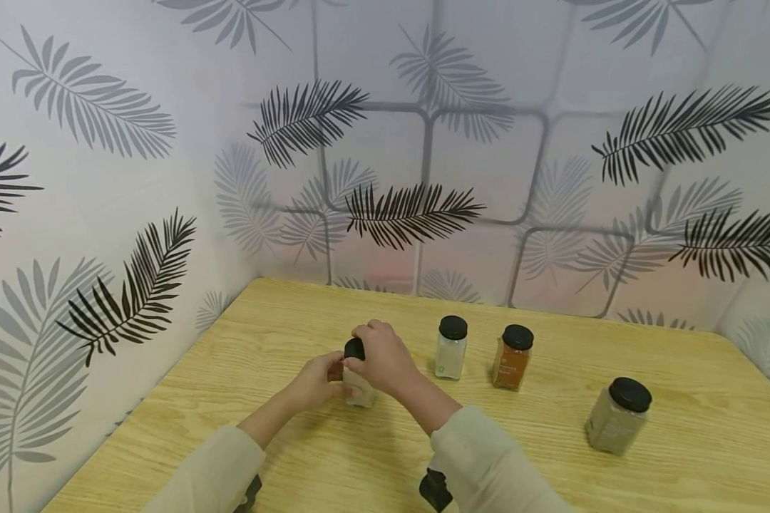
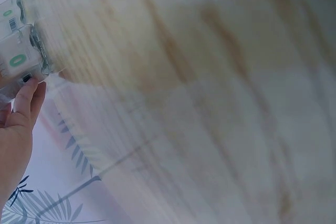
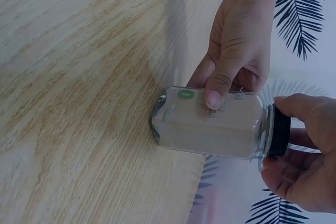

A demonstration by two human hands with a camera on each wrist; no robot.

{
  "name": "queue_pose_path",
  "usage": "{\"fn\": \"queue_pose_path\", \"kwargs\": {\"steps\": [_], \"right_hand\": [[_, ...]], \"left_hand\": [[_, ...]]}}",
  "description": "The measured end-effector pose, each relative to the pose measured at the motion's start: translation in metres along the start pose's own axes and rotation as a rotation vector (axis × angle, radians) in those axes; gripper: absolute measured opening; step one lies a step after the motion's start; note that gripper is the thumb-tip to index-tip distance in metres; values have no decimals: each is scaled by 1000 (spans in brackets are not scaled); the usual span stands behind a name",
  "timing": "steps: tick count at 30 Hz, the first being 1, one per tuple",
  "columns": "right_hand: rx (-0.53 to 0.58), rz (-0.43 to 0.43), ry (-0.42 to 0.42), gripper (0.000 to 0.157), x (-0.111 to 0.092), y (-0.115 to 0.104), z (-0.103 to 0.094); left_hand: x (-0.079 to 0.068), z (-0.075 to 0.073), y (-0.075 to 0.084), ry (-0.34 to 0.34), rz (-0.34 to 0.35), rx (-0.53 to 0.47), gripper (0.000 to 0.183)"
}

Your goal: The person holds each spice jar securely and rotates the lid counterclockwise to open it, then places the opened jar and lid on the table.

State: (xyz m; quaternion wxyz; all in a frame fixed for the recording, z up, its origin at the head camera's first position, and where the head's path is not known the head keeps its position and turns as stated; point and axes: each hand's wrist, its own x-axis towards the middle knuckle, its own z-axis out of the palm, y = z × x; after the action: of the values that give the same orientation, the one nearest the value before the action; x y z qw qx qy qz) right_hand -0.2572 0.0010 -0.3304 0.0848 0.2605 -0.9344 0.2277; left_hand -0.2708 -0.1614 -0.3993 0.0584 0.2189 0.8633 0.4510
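A clear glass spice jar (image 1: 360,395) with pale contents stands upright left of the table's middle, between both hands. My left hand (image 1: 317,383) grips its body from the side; in the right wrist view the thumb of the left hand (image 3: 239,51) presses on the printed label. From above, my right hand (image 1: 388,360) holds the black lid (image 3: 281,131), thumb on one side and fingers on the other. The lid sits on the jar's neck. At the left wrist view's edge, fingers of the left hand (image 2: 16,135) show against the jar (image 2: 20,59).
Right of the hands stand a black-lidded jar with whitish contents (image 1: 450,358), another with orange-red contents (image 1: 510,367) and a beige-filled one (image 1: 616,424) nearer the right. The wooden table (image 1: 282,313) meets a leaf-patterned wall (image 1: 385,164) behind.
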Motion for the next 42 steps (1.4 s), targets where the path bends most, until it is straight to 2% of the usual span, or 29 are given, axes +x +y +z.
{"fn": "queue_pose_path", "kwargs": {"steps": [6, 13, 16, 21, 27, 35, 42], "right_hand": [[25, -56, -48, 36, 0, 0, -5], [80, -79, -96, 36, 1, 3, -6], [74, -74, -94, 39, 1, 4, -4], [10, -49, -38, 44, -1, 3, 0], [-8, -60, -2, 41, -3, 4, 1], [-25, -95, -2, 37, -1, 5, -1], [26, -126, -43, 36, 1, 5, -3]], "left_hand": [[1, -1, -1, 0, -8, 5, 53], [1, 0, -1, 3, -18, 14, 53], [1, -1, -2, -1, -10, 15, 51], [0, 0, -1, -2, 14, 27, 51], [0, 0, 1, 4, -5, 15, 54], [2, 0, -1, -1, -17, -4, 53], [1, 0, -2, 0, -6, 0, 54]]}}
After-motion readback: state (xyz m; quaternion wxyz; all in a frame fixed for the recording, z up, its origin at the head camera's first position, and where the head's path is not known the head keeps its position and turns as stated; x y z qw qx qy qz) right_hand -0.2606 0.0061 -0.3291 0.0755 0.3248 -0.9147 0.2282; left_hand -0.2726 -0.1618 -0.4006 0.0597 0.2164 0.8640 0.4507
